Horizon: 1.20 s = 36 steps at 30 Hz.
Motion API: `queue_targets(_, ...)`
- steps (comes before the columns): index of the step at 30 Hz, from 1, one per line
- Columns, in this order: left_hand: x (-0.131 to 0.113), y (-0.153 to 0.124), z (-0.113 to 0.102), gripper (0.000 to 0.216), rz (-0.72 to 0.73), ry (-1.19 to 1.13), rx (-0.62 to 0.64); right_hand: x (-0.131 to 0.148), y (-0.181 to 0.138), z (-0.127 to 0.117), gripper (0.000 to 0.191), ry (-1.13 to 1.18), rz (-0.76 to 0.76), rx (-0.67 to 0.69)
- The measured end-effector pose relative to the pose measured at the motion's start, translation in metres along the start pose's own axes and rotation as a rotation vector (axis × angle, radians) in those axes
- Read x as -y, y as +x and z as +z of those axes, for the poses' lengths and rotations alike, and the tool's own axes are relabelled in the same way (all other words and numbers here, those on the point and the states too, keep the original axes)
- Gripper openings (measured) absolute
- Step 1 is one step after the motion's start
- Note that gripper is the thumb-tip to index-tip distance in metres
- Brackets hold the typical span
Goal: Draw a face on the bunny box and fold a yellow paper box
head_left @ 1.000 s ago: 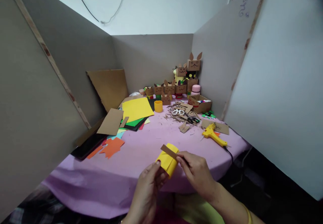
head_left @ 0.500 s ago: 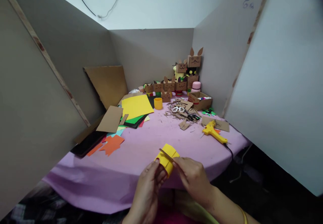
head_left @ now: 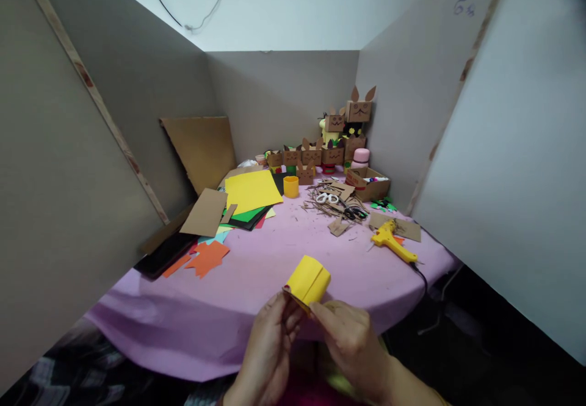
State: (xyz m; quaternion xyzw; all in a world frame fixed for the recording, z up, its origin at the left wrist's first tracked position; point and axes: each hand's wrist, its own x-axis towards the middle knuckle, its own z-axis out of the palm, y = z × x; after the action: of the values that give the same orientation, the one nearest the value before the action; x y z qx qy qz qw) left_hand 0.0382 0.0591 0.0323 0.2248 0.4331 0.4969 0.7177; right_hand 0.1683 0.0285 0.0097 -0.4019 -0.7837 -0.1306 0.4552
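Over the table's near edge, my left hand [head_left: 273,340] is closed around the lower end of a yellow paper tube [head_left: 310,278], which tilts up and to the right. A lengthwise overlap line shows along the tube's side. My right hand [head_left: 351,337] pinches one end of a thin brown cardboard strip [head_left: 296,298]. The strip lies across the tube's lower end, with its other end by my left thumb. The tube's inside and the fingers beneath it are hidden.
A yellow glue gun [head_left: 392,242] lies at right, its cord running off the edge. White scissors [head_left: 327,198] rest among cardboard scraps. Coloured sheets [head_left: 254,191] are stacked left, near an orange paper ring [head_left: 290,187]. Cardboard animal figures [head_left: 311,152] stand behind. Grey partitions enclose the table.
The cardboard strip has moved from across the tube's middle down to its lower end. My right hand has moved down with it. The tube has turned slightly, and the whole view has shifted a little.
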Motion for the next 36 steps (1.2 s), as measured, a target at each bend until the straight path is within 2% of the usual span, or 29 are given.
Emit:
queue_targets(3,0.000,0.002,-0.001,0.012,0.020,0.007,-0.020,-0.002,-0.002,-0.002,0.021,0.037,0.016,-0.038)
queue_targets(5,0.000,0.002,0.000,0.011,0.016,0.007,-0.026,-0.009,0.000,-0.002,0.020,0.040,0.086,-0.059)
queue_targets(9,-0.001,-0.001,0.002,0.005,0.002,-0.011,-0.052,-0.027,0.007,-0.001,0.023,-0.070,0.195,-0.065)
queue_targets(12,-0.001,-0.001,0.002,0.004,-0.004,-0.027,-0.066,-0.028,0.009,0.004,0.025,-0.107,0.153,-0.037)
queue_targets(16,0.000,0.002,-0.002,0.010,-0.022,-0.029,-0.068,-0.013,0.002,0.010,0.025,-0.097,0.070,-0.024)
queue_targets(23,-0.002,0.002,0.000,0.012,-0.045,-0.062,-0.075,0.007,-0.005,0.007,0.021,-0.075,-0.045,-0.102)
queue_targets(27,-0.006,-0.003,0.004,0.012,-0.076,-0.055,-0.066,-0.004,0.004,-0.007,0.018,-0.063,0.011,-0.169)
queue_targets(31,-0.006,-0.004,0.004,0.013,-0.083,-0.046,-0.067,-0.026,0.013,-0.009,0.022,-0.168,0.140,-0.113)
queue_targets(36,-0.004,-0.001,0.002,0.014,-0.079,-0.084,-0.048,-0.020,0.007,0.005,0.025,-0.168,0.069,-0.038)
